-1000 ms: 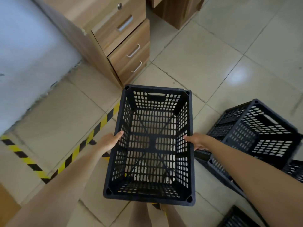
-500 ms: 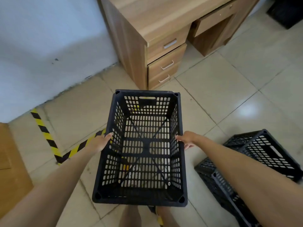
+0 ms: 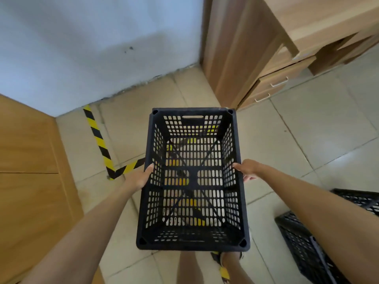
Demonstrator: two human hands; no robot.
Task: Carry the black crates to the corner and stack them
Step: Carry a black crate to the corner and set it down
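An empty black perforated crate (image 3: 192,245) hangs level in front of me above the tiled floor, its open top facing up. My left hand (image 3: 140,177) presses flat against its left long wall and my right hand (image 3: 247,170) grips the right long wall near the rim. Another black crate (image 3: 303,249) lies on the floor at the lower right, partly behind my right forearm. The corner of floor between the white wall and the wooden panel lies ahead to the left.
Yellow-black hazard tape (image 3: 98,140) runs across the floor tiles from the white wall (image 3: 92,44). A wooden panel (image 3: 30,171) stands at the left. A wooden desk with drawers (image 3: 270,83) stands at the upper right. My legs show below the crate.
The view has swung left toward the wall corner with the crate held between both hands. The desk has slid to the upper right and the floor crates have moved toward the right edge.
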